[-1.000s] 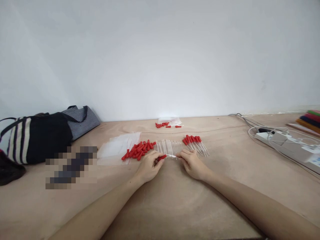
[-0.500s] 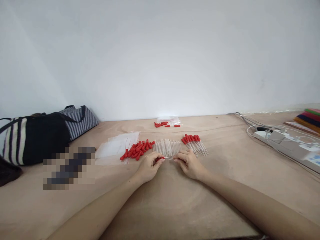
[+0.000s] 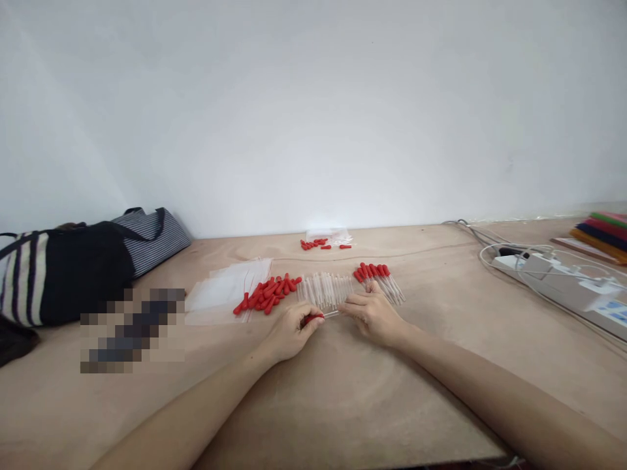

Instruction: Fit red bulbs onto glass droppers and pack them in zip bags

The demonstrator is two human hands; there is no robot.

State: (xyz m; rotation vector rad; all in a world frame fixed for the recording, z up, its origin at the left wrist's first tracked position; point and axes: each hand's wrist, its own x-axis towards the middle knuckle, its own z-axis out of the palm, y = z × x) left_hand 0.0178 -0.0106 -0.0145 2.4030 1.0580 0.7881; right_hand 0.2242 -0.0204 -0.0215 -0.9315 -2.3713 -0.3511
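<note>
Between the fingers of my left hand (image 3: 294, 331) is a red rubber bulb (image 3: 314, 318). A thin clear tube (image 3: 332, 314) runs from the bulb to my right hand (image 3: 369, 314), whose fingers pinch its other end. Just beyond my hands lies a row of clear tubes (image 3: 324, 289). Left of that row is a pile of loose red bulbs (image 3: 267, 295), partly on clear plastic bags (image 3: 215, 297). Several tubes fitted with red bulbs (image 3: 379, 277) lie beyond my right hand, side by side and slanted.
Near the wall lie more red bulbs (image 3: 311, 245) and tubes on a small bag (image 3: 327, 232). Dark bags (image 3: 83, 267) stand at the left, beside a blurred patch. A white power strip (image 3: 563, 281) with cables and a coloured stack (image 3: 602, 235) are at the right.
The tube between my hands has tilted, with its bulb end slightly lower and nearer me. My right hand has risen a little at the knuckles. The whole view has shifted slightly.
</note>
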